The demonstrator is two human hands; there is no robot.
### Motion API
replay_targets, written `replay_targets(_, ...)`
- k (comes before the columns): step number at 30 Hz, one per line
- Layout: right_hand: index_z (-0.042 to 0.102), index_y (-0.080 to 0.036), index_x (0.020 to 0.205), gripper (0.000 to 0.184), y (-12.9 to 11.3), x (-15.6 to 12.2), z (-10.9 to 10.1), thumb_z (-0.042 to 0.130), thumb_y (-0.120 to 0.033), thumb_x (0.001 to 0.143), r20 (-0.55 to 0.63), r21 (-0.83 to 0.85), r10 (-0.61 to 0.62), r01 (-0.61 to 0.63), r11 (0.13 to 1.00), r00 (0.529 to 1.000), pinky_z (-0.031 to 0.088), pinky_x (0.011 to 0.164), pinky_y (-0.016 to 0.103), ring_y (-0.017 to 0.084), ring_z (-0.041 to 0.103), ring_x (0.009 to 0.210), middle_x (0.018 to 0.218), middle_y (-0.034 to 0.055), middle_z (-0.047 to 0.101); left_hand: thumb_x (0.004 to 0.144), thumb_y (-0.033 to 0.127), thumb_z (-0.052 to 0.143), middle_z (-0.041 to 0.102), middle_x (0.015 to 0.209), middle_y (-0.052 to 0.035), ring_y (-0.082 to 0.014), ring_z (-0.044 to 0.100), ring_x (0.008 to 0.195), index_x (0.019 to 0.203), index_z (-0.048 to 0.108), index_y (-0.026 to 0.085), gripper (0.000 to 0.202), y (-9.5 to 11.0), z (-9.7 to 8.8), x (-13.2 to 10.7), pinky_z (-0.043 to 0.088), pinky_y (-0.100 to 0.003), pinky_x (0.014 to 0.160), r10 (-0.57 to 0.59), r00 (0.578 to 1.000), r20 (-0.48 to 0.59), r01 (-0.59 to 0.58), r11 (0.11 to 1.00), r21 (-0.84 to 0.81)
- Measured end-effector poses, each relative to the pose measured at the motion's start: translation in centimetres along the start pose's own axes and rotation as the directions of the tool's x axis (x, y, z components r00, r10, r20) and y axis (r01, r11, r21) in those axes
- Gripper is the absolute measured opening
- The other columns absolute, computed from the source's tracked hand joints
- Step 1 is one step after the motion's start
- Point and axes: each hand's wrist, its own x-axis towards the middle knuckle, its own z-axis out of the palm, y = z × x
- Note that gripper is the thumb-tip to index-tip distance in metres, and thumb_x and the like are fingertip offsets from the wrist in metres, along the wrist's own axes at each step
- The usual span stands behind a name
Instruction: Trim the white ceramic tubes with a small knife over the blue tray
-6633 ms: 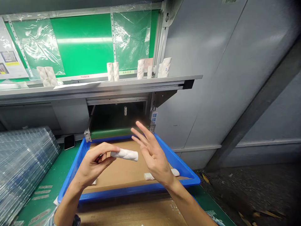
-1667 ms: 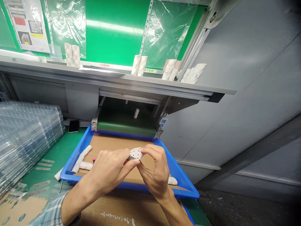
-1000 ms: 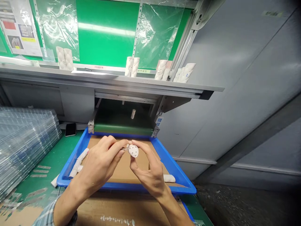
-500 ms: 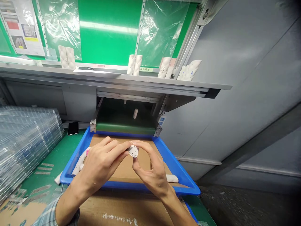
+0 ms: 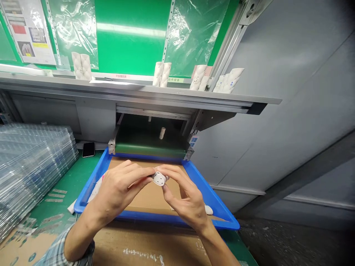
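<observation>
Turned a bit sideways since the last shot, the white oval piece with little holes [image 5: 159, 178] is now pinched between my left hand [image 5: 119, 186] and right hand [image 5: 185, 195], above the blue tray [image 5: 166, 217].

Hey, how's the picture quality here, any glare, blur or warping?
In the head view, glare streaks across the green board, the shelf looks bowed by the wide lens, and the small white part between the left hand and right hand looks slightly soft.

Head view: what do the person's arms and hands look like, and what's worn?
The left hand and right hand are bare, without gloves. A blue-and-white plaid sleeve ends on the left forearm; the right forearm shows no sleeve.
</observation>
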Motion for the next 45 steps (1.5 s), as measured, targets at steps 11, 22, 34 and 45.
replay_targets(11,0.071,-0.027,0.135,0.047,0.2,0.1,-0.3,0.063,-0.003,0.096,0.03,-0.002,-0.028,0.029,1.0,0.999,0.065,0.102,0.04,0.025,0.074,0.116,0.124,0.0095,0.076,0.106,0.022,0.069,0.077,0.091,0.0023,-0.0149,0.058,0.077,0.122,0.077,0.025,0.018,-0.4,-0.3,-0.4,0.045,-0.027,0.073,-0.095,0.994,0.053,0.102,0.984,-0.144)
replay_targets(22,0.07,-0.032,0.139,0.052,0.1,0.3,-0.4,0.065,-0.002,0.097,0.045,0.073,-0.006,0.002,0.997,0.999,0.061,0.104,0.032,0.02,0.073,0.117,0.127,0.0056,0.075,0.108,0.021,0.066,0.076,0.091,0.002,-0.0141,0.057,0.077,0.124,0.076,0.027,0.019,-0.7,-0.4,-0.2,0.043,-0.025,0.073,-0.041,0.999,0.027,0.045,0.989,-0.143)
replay_targets(34,0.054,-0.034,0.159,0.058,0.7,-0.3,0.1,0.073,-0.039,0.104,0.128,0.484,0.263,-0.292,0.825,0.956,0.037,0.132,0.047,0.027,0.051,0.154,0.161,0.0078,0.059,0.101,0.024,0.075,0.078,0.085,-0.0024,-0.0118,0.061,0.067,0.119,0.08,0.019,0.019,-0.2,1.1,0.1,0.047,-0.021,0.063,-0.044,0.986,0.162,0.113,0.885,-0.451)
replay_targets(45,0.073,-0.026,0.13,0.045,0.1,0.1,1.0,0.085,-0.05,0.093,0.219,0.644,0.481,-0.496,0.582,0.849,0.064,0.093,0.036,0.025,0.079,0.108,0.111,0.0084,0.083,0.106,0.049,0.065,0.044,0.065,0.0087,-0.0116,0.039,0.056,0.122,0.064,0.021,0.032,-0.5,0.6,-0.2,0.033,-0.023,0.052,-0.326,0.941,0.094,0.337,0.867,-0.367)
